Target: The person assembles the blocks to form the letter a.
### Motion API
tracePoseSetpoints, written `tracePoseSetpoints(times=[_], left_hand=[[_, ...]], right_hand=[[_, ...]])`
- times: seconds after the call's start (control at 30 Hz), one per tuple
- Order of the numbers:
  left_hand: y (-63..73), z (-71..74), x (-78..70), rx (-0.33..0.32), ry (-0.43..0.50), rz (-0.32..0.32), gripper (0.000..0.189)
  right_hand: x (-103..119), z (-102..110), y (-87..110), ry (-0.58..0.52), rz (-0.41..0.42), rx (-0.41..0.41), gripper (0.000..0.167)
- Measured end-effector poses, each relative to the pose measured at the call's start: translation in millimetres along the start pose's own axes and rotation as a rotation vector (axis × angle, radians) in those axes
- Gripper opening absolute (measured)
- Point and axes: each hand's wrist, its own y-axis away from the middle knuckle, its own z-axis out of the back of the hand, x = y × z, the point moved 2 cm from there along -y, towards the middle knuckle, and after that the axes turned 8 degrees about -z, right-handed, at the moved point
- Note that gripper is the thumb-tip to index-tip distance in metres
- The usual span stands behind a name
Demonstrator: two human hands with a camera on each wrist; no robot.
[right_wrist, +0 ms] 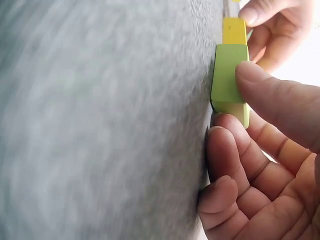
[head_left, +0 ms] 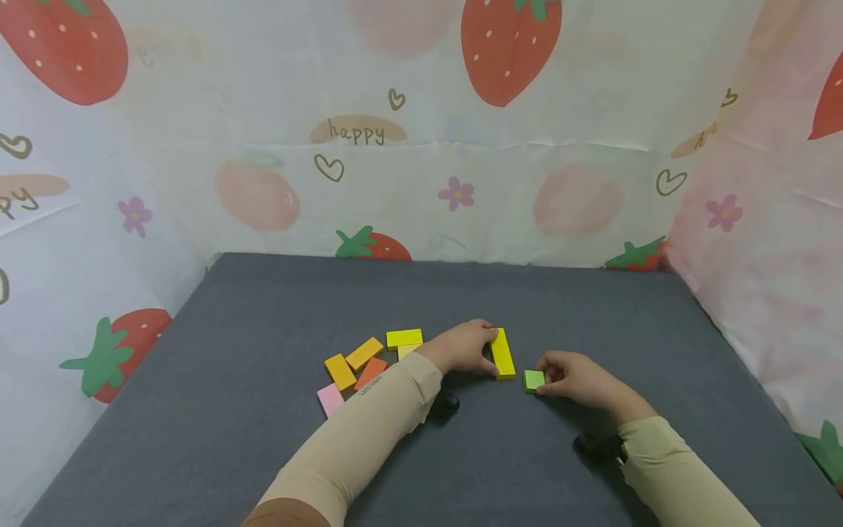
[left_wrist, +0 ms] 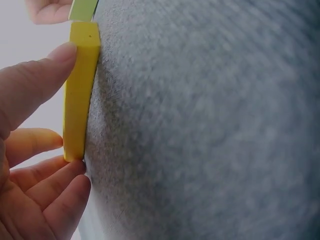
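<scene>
My left hand holds a long yellow block lying on the dark grey cloth. In the left wrist view the thumb rests near one end of this yellow block, with fingertips at the other end. To its right, my right hand pinches a small light green block between thumb and fingers. The right wrist view shows the thumb on the side of the green block and curled fingers low by the cloth. A small gap separates the two blocks in the head view.
Left of my left forearm lie a pink block, a red-orange block, two orange blocks, a yellow block and a pale yellow block partly behind the sleeve. A strawberry-print curtain borders the grey table.
</scene>
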Motion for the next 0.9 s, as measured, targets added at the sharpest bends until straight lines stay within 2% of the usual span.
tracePoseSetpoints(times=[0.47,0.9], left_hand=[[-4.7,-1.8,-4.7,-0.008,-0.019,0.0,0.076],[-6.2,0.6,-7.9,-0.007,0.006,-0.032,0.075]], right_hand=[[9,-7,-2.1,-0.006,0.071,0.073,0.023],[13,-9,-4.7,-0.062,0.052,0.056,0.028]])
